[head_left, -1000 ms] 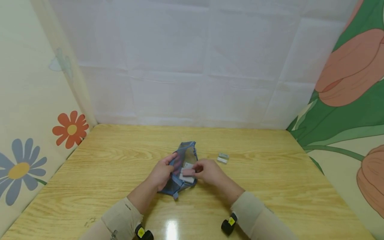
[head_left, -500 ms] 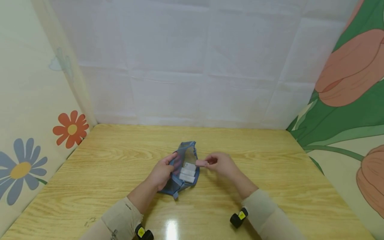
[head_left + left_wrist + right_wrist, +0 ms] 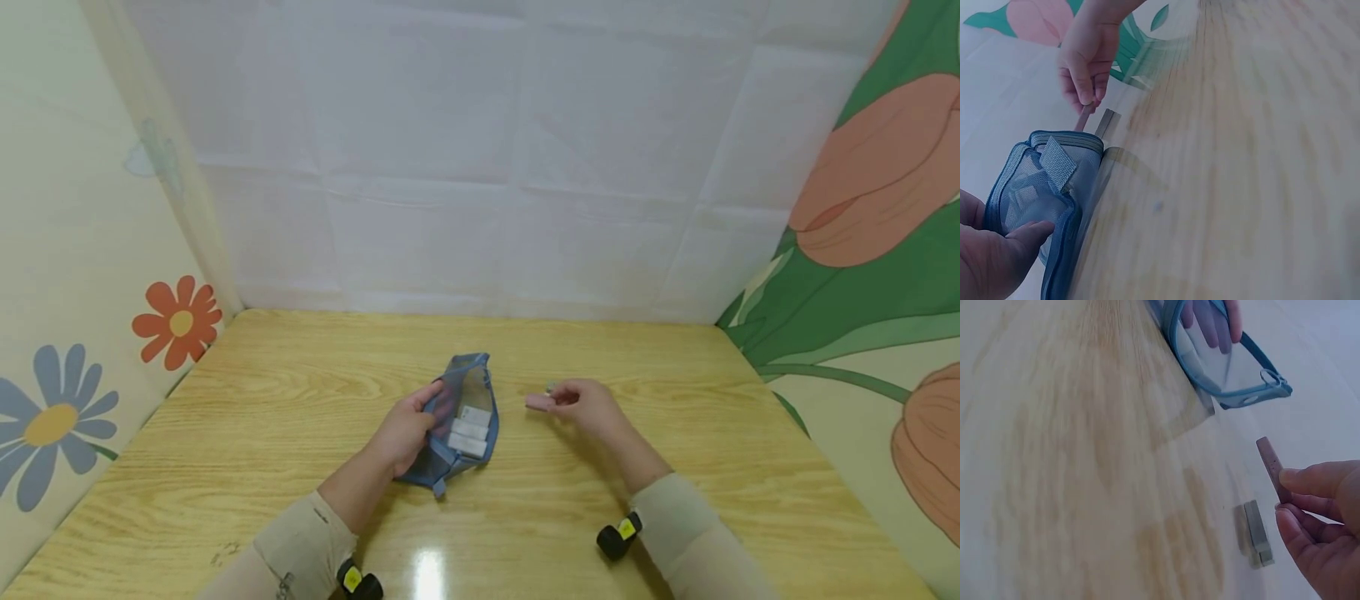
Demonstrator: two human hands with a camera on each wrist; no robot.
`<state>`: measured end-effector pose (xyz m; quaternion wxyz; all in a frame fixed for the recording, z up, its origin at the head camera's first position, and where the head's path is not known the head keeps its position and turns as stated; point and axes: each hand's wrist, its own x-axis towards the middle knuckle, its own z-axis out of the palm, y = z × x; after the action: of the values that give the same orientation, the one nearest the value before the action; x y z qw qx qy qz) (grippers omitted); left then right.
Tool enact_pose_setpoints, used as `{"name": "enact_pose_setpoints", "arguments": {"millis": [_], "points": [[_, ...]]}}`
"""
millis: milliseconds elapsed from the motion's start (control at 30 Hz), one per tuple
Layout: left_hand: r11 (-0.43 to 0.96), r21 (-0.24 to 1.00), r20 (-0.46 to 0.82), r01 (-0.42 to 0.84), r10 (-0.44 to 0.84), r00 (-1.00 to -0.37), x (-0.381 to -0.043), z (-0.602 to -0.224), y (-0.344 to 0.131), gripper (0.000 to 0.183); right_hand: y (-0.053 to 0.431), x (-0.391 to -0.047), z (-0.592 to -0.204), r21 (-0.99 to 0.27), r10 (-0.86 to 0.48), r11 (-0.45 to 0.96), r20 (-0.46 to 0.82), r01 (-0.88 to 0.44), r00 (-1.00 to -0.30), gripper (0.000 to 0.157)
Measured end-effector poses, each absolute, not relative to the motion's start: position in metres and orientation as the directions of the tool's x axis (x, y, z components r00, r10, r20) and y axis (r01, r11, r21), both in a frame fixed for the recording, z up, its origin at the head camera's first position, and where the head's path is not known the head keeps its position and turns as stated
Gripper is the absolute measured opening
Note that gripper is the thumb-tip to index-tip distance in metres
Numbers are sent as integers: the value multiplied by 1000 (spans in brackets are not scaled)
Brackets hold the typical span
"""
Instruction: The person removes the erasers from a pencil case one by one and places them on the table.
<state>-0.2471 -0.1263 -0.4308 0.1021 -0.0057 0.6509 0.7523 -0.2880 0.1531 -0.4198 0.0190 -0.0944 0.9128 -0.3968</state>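
Note:
My left hand (image 3: 402, 431) grips the side of a blue mesh zip pouch (image 3: 468, 375), its mouth spread apart. Several small white blocks (image 3: 468, 435) lie inside. Between thumb and fingertips, my right hand (image 3: 592, 406) pinches a thin pink block (image 3: 537, 402), to the right of the pouch. The right wrist view shows this pink block (image 3: 1270, 464) held by one end, above a grey-green block (image 3: 1257, 532) on the table. In the head view that hand mostly hides the pieces lying there.
The wood-grain table (image 3: 300, 367) extends on all sides of the pouch. A white sheet (image 3: 450, 150) hangs behind it, with flower-patterned panels (image 3: 885, 350) at the left and right. Black wrist devices (image 3: 618, 537) sit at both sleeves.
My right hand has lifted the pink block out of the pouch and carried it rightward, over the small pieces on the table. The left hand and pouch have stayed in place.

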Motion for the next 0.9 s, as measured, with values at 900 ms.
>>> {"name": "enact_pose_setpoints", "arguments": {"millis": [900], "points": [[-125,982,-121,-143,171,-978,-245,-431,-127,66,166,-293,-433,-668,-130,735,28,-115,-991,10]]}}
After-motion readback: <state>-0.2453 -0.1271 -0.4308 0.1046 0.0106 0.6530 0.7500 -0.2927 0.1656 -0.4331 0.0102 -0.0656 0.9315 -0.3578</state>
